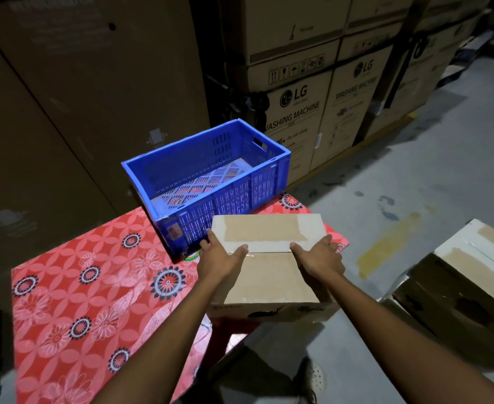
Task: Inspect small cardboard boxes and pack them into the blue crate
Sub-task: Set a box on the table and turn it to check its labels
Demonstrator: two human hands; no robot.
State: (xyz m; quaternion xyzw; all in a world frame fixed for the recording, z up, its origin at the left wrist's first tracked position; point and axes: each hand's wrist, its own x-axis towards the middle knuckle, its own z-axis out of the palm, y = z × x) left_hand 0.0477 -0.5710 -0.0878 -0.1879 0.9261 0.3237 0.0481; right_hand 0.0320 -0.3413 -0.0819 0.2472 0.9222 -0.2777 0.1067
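Left hand and right hand tight around a white-topped, brown-taped cardboard box

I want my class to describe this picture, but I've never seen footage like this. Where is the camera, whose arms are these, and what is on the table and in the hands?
There is no machine here. A person wears one wide-angle camera on the head, so you look forward and down along their own arms. The left hand and the right hand grip a taped cardboard box by its two sides, thumbs on top. The box is at the near edge of a table covered with a red flowered cloth; I cannot tell whether it rests there or is lifted. Just beyond it on the table stands the blue crate, with nothing showing inside. Behind are stacked large cartons, and more boxes lie at the right.
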